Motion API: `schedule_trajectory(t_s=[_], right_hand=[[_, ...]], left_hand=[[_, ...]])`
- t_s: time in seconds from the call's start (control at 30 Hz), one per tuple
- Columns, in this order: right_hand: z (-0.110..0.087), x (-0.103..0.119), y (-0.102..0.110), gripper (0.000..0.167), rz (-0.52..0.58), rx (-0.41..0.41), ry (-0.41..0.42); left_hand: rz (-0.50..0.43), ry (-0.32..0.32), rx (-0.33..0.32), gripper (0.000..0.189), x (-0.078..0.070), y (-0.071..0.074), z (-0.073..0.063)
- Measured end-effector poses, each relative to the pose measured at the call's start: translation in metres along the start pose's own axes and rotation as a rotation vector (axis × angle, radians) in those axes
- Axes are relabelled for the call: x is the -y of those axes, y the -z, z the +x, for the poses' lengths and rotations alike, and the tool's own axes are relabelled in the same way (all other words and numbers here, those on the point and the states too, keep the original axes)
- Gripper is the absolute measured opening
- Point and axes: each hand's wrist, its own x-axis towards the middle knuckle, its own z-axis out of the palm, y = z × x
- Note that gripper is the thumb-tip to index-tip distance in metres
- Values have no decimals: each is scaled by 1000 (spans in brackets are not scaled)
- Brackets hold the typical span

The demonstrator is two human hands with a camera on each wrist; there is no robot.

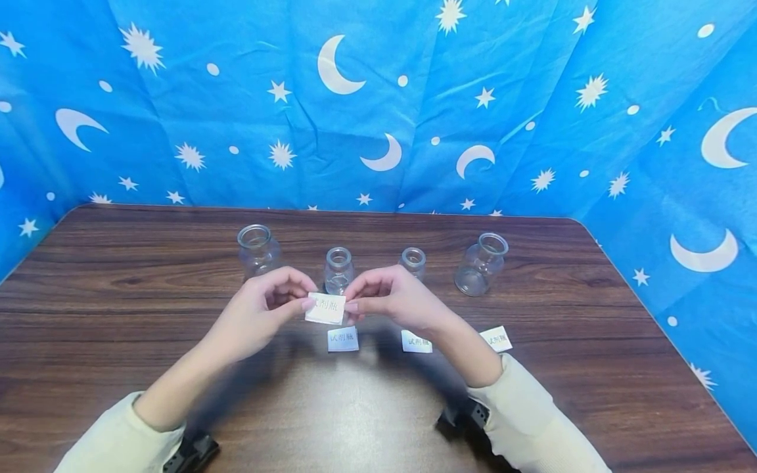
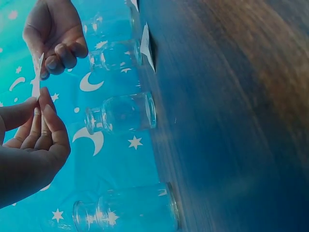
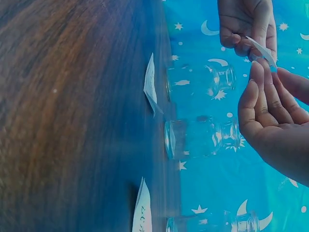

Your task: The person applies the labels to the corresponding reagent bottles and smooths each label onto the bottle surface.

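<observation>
A small white paper label (image 1: 326, 309) printed with dark characters is held up above the table between both hands. My left hand (image 1: 263, 305) pinches its left edge between thumb and fingers. At the opposite edge, the thumb and fingers of my right hand (image 1: 399, 299) pinch it too. In both wrist views the label (image 2: 37, 79) appears nearly edge-on between the fingertips. Just behind it stands a small clear glass jar (image 1: 338, 270). Below it on the table lies a similar label (image 1: 343, 339), and another label (image 1: 416, 341) sits to its right.
A larger glass jar (image 1: 255, 249) stands behind my left hand. Behind my right hand is a small jar (image 1: 413, 260), partly hidden, and a larger jar (image 1: 480, 264) is farther right. One more label (image 1: 497, 338) lies by my right forearm on the wooden table (image 1: 118, 282).
</observation>
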Motion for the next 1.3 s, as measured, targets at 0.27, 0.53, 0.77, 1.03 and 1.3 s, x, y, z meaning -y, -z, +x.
schedule_trajectory(t_s=[0.27, 0.53, 0.77, 1.03, 1.3], right_hand=[[0, -1, 0, 11, -5, 13, -5], [-1, -3, 1, 10, -23, 25, 19], [-1, -4, 1, 9, -17, 42, 30], [-1, -6, 2, 9, -23, 39, 36], [-1, -6, 3, 9, -36, 37, 35]], left_hand=[[-19, 20, 15, 9, 1, 0, 0], [-36, 21, 24, 7, 2, 1, -1], [-40, 11, 27, 8, 1, 2, -1], [-123, 25, 75, 9, 5, 3, 0], [-142, 5, 92, 8, 6, 2, 2]])
